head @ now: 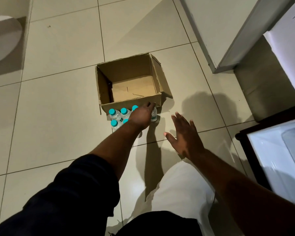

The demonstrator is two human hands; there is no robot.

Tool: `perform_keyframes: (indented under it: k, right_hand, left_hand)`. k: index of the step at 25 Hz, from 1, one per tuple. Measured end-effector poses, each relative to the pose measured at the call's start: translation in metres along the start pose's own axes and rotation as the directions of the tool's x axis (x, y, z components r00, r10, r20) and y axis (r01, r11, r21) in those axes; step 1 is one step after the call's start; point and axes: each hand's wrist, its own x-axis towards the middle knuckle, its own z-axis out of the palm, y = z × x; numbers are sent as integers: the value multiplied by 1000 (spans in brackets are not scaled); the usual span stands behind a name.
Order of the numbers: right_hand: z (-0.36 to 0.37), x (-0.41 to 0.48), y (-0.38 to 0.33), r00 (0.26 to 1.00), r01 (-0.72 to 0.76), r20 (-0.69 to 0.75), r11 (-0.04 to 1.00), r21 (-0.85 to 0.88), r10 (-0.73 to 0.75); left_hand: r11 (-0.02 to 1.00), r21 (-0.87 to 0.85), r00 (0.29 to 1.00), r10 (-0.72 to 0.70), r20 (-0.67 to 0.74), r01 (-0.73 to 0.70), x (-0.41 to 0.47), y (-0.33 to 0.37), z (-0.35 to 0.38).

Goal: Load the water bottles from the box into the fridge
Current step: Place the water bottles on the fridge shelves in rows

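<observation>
Clamping a bottle [154, 115] beside the box [124, 69], the left hand [140, 115]; right hand [184, 135] splayed; label print illegible, seemingly green.

We count one cardboard box [126, 72], one fridge [271, 150] and two hands, the left hand [141, 114] and the right hand [184, 138]. We see five water bottles [115, 115] with blue caps [112, 111], and one more bottle [154, 115] under the left hand.
</observation>
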Motion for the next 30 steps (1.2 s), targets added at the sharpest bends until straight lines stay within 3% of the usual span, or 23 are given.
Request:
perform_keyframes:
  k: [9,18,24,30]
  right_hand:
    - [-18,-13,12,995,-1,-103,997,82,10]
    - [-57,-44,34,977,-75,-188,989,131,99]
    - [-103,-72,53,962,-50,-252,973,224,107]
    - [-157,-107,83,927,12,-364,967,255,85]
  left_hand:
    - [997,-14,997,72,39,-71,-3,23,-12]
    - [950,28,948,308,74,-311,-32,87,-54]
    - [869,78,870,479,118,-489,-46,146,-105]
    - [735,112,743,661,105,-669,-54,218,-142]
